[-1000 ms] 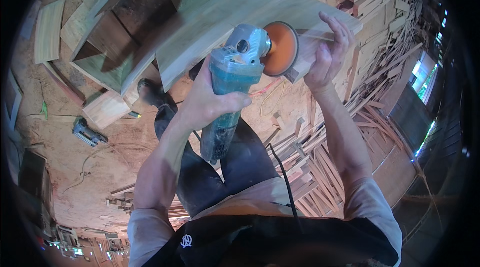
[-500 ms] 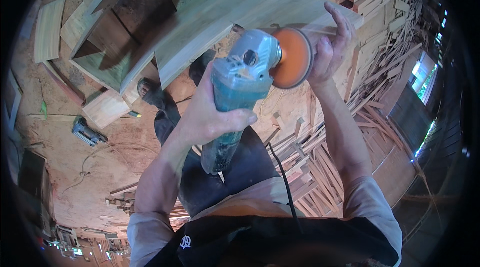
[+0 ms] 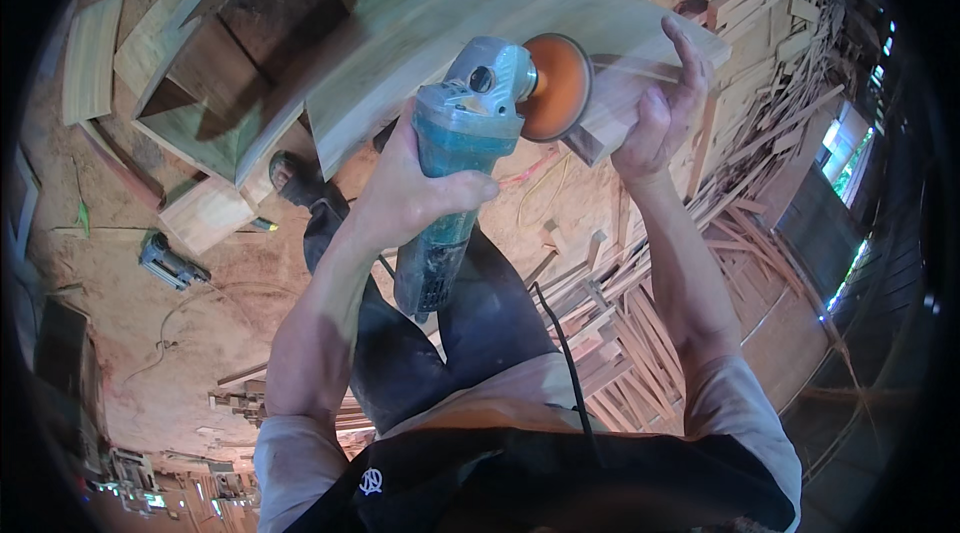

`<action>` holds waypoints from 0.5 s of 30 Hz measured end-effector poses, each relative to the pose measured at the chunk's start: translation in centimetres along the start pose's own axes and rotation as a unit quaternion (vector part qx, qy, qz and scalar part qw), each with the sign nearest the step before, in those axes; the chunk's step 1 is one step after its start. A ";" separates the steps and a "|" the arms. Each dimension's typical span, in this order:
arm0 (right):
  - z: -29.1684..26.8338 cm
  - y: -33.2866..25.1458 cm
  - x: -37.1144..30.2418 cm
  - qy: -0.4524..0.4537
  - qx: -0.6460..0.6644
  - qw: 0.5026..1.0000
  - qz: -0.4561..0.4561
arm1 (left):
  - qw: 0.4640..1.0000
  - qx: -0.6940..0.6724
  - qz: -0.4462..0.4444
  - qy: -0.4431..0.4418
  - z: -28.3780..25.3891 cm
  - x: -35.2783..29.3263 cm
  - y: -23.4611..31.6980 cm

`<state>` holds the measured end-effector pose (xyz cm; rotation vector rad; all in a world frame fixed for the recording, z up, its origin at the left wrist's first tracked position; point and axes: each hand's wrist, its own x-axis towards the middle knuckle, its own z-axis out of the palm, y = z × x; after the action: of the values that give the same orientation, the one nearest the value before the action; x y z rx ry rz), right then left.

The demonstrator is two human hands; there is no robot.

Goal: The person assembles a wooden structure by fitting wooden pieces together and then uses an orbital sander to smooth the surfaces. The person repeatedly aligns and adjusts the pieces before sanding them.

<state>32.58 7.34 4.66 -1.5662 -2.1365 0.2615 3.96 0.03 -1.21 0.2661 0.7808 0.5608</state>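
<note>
My left hand [image 3: 395,183] is wrapped round the teal body of an angle grinder [image 3: 455,143], thumb across its near side. An orange round disc [image 3: 556,88] is fitted at the grinder's head, facing right. Beside the disc is a pale wooden block [image 3: 612,111], its near end slanting down. My right hand [image 3: 662,123] grips that block from the right, with some fingers curled and another stretched upward. The disc's edge overlaps the block in view; whether they touch I cannot tell. Behind them lies a wide pale wooden panel [image 3: 430,28].
A curved wooden frame with compartments [image 3: 185,148] stands at the far left. A teal nail gun [image 3: 172,261] with a hose lies on the dusty floor [image 3: 170,333]. Stacked sticks [image 3: 640,353] and scrap strips [image 3: 770,123] cover the right side. A black cord [image 3: 560,328] hangs by my body.
My left hand has moved the grinder up and left, uncovering more of the block's near end. My right hand stays nearly in place, its upright finger shifted slightly.
</note>
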 end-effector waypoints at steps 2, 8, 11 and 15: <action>-0.4 0.0 -0.3 -0.010 -0.019 1.000 -0.004 | 1.000 -0.004 -0.007 0.020 -0.4 -0.1 -0.9; -0.6 0.2 -0.4 -0.019 -0.021 1.000 0.009 | 0.996 -0.037 -0.057 0.057 0.5 -4.2 -2.7; -0.3 0.3 -0.2 -0.012 -0.007 1.000 0.018 | 0.996 -0.046 -0.054 0.062 -0.3 -3.8 -2.8; -0.4 0.4 -0.2 -0.013 -0.028 1.000 -0.002 | 0.998 -0.028 -0.027 0.049 -2.1 -0.7 -2.1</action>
<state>33.15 7.23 4.73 -1.5989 -2.1837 0.2235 2.86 -2.00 -3.12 0.1664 0.8633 0.5470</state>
